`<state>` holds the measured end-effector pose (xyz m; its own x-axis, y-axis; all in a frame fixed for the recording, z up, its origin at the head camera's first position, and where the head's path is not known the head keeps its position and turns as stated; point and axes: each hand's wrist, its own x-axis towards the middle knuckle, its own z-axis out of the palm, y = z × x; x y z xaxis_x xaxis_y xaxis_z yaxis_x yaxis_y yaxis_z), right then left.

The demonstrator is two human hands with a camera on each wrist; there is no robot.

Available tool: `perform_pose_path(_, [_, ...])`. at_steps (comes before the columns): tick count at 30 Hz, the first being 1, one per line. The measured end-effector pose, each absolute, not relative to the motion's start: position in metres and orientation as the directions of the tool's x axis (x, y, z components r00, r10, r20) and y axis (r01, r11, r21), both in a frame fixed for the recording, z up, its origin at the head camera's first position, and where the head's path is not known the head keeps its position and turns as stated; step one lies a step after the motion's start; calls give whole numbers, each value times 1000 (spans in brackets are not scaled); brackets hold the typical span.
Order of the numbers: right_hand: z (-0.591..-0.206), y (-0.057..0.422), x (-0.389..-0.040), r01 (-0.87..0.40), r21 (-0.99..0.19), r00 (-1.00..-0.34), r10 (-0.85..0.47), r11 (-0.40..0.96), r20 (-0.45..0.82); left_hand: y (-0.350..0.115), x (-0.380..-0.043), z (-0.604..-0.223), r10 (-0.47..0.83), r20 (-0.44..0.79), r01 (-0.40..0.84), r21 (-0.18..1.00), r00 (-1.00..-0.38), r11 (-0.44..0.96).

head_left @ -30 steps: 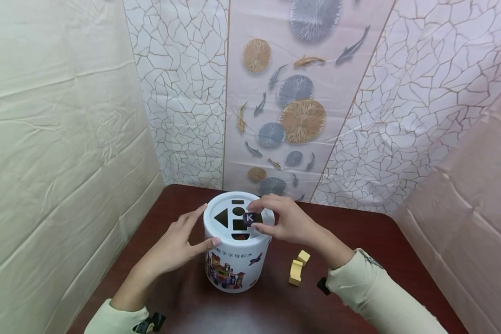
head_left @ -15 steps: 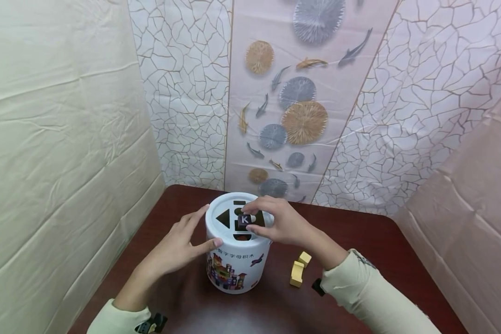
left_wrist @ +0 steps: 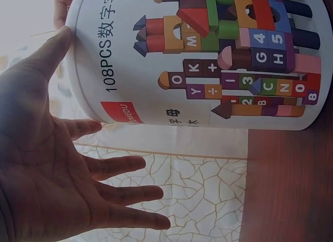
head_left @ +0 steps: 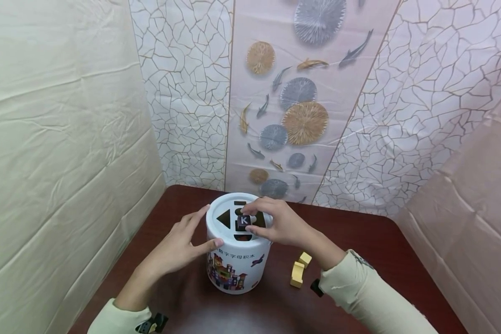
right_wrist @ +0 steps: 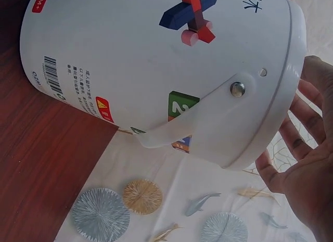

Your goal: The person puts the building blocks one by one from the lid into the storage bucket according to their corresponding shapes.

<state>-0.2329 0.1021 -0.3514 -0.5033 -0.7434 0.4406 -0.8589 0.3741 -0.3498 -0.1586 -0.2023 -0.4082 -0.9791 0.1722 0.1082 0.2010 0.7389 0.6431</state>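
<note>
A white round bucket (head_left: 234,260) with printed toy blocks on its side stands on the table, its lid (head_left: 215,232) cut with shaped holes. Between thumb and fingertips, my right hand (head_left: 277,222) pinches a dark block marked K (head_left: 244,221) over the square hole in the lid. My left hand (head_left: 179,243) rests thumb and fingers against the bucket's rim, the fingers fairly straight and spread, as the left wrist view also shows (left_wrist: 57,169). From the right wrist, the block is hidden behind the rim and only the bucket's side and handle (right_wrist: 190,114) show.
Two yellow blocks lie right of the bucket on the dark red table (head_left: 342,227): an arch-shaped one (head_left: 297,274) and a small one (head_left: 305,259). Draped cloth hangs on the left, right and back, with a fish-patterned panel (head_left: 284,153) behind.
My right hand has shifted the K block slightly left, over the square hole. My left hand keeps its place on the rim. The view has moved a little.
</note>
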Motion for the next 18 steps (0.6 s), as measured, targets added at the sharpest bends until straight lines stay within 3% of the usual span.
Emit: perform_pose_path(18, [-352, 110, -230, -881, -289, -472, -724, 375, 503, -202, -158, -410, 169, 112, 201, 646, -979, 736])
